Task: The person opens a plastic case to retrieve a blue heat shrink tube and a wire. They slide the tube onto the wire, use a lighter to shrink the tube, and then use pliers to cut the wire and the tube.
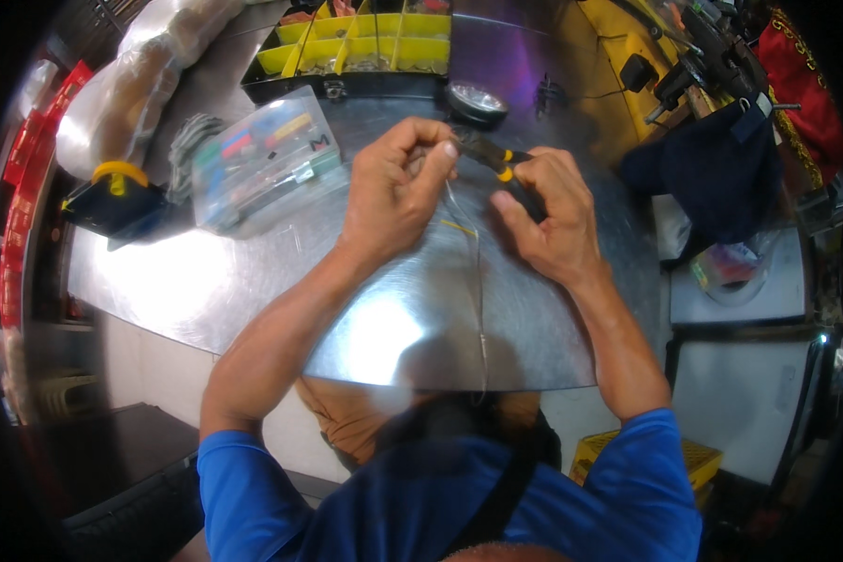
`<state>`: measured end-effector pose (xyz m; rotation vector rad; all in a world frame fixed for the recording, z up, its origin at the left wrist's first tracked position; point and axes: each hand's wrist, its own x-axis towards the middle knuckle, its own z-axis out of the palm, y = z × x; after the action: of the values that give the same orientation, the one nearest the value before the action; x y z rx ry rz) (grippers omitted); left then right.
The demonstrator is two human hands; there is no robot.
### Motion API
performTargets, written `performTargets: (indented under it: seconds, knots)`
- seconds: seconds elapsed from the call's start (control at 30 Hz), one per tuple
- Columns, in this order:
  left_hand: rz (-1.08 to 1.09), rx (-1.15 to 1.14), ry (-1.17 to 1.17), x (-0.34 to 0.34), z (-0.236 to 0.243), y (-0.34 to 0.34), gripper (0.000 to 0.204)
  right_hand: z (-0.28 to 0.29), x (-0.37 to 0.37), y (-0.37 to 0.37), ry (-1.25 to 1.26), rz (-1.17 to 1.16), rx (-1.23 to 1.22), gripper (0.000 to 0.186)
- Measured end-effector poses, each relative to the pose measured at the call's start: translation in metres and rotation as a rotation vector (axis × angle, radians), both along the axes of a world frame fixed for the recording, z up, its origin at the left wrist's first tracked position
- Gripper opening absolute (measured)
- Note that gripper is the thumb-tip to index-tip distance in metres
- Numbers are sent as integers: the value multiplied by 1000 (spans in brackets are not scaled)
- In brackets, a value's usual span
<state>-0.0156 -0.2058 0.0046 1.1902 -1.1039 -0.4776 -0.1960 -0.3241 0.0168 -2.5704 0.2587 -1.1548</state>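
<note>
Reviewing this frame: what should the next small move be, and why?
Probably a gentle squeeze of the right hand on the pliers while the left hand steadies: the tool's nose is right at the pinched left fingertips, and a thin line hangs just below them. What lies between the jaws is too small to tell.

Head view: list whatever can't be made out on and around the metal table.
All in the head view:
Left grip: the fingers hide whatever is inside.
Pliers: tips too dark and small to tell whether they bite anything.
Clear case: blur and lid glare obscure the contents.
Yellow-compartment box: far end cut off by the upper edge.
Thin strand: lower end lost against dark clothing.
</note>
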Motion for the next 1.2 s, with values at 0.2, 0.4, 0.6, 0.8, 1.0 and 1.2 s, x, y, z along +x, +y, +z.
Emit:
performTargets:
  seconds: [0.2,0.4,0.6,0.8,1.0,1.2]
  knots:
    - [-3,31,-2,0,2,2,16,6,-2,6,50,-35,52,22]
    - [-13,43,-9,1,1,1,16,5,-4,7,92,-50,104,23]
    - [-11,46,53,-2,5,0,14,-2,-1,-3,12,-6,11,24]
    - [-17,63,35,-1,4,0,14,-3,-1,-4,11,-10,-5,23]
    - [-19,52,33,-1,3,0,14,3,-4,3,75,-41,70,22]
    - [-47,75,59,-1,6,0,14,-2,-3,-5,23,-1,31,25]
